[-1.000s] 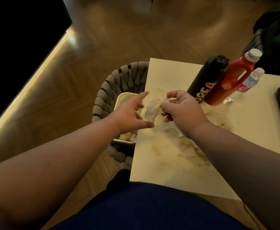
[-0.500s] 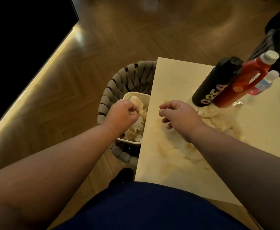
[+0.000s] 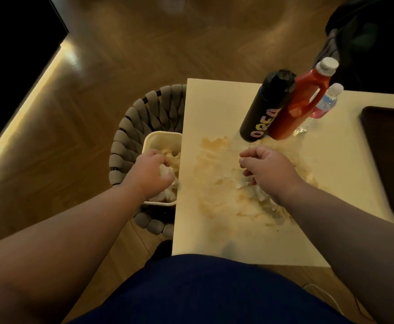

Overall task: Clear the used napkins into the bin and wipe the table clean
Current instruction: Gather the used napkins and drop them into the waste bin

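Note:
My left hand is down inside the cream bin at the table's left edge, fingers curled round a crumpled white napkin. More used napkins lie in the bin beneath it. My right hand hovers over the cream table, fingers loosely curled with nothing visible in them. Under and around it lie soggy, stained napkins amid a brownish smear on the tabletop.
The bin stands inside a grey woven basket on the wooden floor. A black bottle, a red sauce bottle and a small water bottle stand at the table's back. A dark tray lies on the right.
My left hand took the napkin from my right hand and carried it left, down into the bin. My right hand drew back over the soggy napkins.

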`<state>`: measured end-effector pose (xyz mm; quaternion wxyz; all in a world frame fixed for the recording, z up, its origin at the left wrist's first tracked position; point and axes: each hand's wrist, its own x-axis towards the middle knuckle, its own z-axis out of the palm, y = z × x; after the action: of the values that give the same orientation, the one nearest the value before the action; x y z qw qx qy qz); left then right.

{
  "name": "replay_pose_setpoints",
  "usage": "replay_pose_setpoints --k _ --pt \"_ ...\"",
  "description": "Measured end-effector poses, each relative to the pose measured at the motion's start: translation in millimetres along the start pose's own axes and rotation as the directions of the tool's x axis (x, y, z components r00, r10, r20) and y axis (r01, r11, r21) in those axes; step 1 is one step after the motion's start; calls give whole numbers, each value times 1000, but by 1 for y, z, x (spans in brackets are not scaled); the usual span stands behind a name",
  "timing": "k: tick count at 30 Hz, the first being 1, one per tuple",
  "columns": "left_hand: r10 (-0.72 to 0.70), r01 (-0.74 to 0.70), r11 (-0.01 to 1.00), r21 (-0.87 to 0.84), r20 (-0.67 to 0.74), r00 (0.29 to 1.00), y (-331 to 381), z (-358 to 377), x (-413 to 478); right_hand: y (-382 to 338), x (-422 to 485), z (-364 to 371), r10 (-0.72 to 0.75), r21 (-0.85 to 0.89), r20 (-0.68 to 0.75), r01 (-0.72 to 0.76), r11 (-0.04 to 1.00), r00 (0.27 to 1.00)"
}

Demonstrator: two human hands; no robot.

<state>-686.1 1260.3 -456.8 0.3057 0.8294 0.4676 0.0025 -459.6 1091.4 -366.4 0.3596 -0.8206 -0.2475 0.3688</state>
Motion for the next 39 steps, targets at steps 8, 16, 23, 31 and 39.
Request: replay_pose_setpoints --k 8,16,23,31,39 --pt "255 -256 966 26 46 966 85 18 29 54 -2 -60 105 1 -188 -107 994 976" --pt "373 -436 868 237 268 888 183 65 58 107 -18 -98 165 -11 -284 -175 985 944" --pt "315 -433 785 444 316 895 231 108 83 132 -25 -115 111 -159 -302 -165 973 947" --pt "301 -411 831 375 318 899 236 110 89 142 -15 -126 108 -174 -301 -166 971 948" --pt "325 -343 919 196 119 938 221 67 78 120 34 -118 67 -225 -282 -134 965 957"
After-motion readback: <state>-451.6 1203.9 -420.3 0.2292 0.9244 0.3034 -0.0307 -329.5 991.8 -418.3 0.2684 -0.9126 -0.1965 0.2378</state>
